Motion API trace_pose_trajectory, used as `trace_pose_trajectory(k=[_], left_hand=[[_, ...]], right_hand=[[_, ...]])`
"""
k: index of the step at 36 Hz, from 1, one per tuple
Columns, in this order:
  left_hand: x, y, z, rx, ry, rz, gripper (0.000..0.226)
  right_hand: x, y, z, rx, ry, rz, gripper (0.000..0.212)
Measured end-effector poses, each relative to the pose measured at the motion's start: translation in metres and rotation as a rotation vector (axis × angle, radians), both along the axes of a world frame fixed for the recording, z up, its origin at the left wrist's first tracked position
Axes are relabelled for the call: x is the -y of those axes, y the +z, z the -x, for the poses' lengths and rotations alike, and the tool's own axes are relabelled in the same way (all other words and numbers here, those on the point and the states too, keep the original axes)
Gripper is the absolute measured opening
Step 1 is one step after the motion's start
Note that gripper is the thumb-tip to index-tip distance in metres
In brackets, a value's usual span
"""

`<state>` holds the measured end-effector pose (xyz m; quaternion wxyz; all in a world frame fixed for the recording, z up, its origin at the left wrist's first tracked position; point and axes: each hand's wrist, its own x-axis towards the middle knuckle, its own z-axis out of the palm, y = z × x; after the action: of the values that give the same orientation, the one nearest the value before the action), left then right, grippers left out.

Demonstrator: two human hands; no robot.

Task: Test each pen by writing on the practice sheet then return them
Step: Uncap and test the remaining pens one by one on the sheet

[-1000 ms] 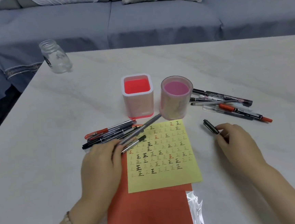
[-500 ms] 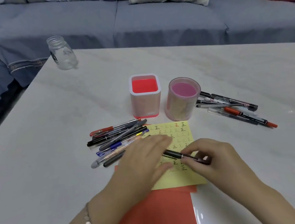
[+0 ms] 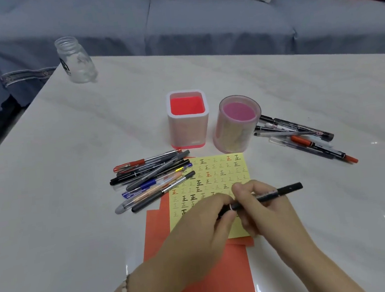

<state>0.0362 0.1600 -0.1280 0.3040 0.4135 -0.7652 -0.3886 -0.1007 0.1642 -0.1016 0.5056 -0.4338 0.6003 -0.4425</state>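
One black pen (image 3: 272, 194) is over the yellow practice sheet (image 3: 217, 174). The right hand (image 3: 265, 216) grips its barrel and the left hand (image 3: 201, 231) pinches its lower end. The sheet lies on red paper (image 3: 221, 271). Two holders stand just beyond: a square holder (image 3: 188, 127) and a round holder (image 3: 238, 130). There are two loose heaps of pens, a left heap (image 3: 152, 175) of about nine and a right heap (image 3: 302, 136) of about six; overlap blurs both counts. One glass jar (image 3: 75, 60) sits near the far left corner of the table (image 3: 52, 204). Bare marble spreads to either side.
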Motion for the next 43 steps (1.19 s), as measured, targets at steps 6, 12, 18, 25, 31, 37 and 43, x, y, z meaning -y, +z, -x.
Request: trace_pose_trajectory(k=[6, 12, 18, 25, 31, 37, 43], left_hand=[[-0.004, -0.001, 0.001, 0.016, 0.025, 0.068, 0.019], [-0.003, 0.005, -0.006, 0.03, -0.022, -0.112, 0.006], [0.002, -0.005, -0.019, 0.361, 0.229, -0.031, 0.015], [0.017, -0.056, -0.047, 0.631, 0.393, 0.248, 0.019], [0.007, -0.056, -0.022, 0.475, 0.243, 0.355, 0.039], [0.011, -0.06, 0.018, 0.484, 0.03, 0.284, 0.054], [0.021, -0.071, 0.028, 0.599, 0.035, 0.239, 0.064]], right_hand=[[0.005, -0.01, -0.01, 0.073, -0.077, 0.063, 0.046], [0.001, -0.011, -0.005, 0.072, 0.025, 0.122, 0.036], [-0.001, -0.014, 0.014, 0.086, -0.188, 0.173, 0.038], [-0.011, -0.028, 0.034, 0.006, -0.272, 0.114, 0.02], [-0.013, -0.034, 0.043, 0.078, -0.287, 0.09, 0.03], [-0.009, -0.036, 0.045, 0.005, -0.387, 0.103, 0.023], [-0.001, -0.047, 0.045, -0.126, -0.523, 0.14, 0.041]])
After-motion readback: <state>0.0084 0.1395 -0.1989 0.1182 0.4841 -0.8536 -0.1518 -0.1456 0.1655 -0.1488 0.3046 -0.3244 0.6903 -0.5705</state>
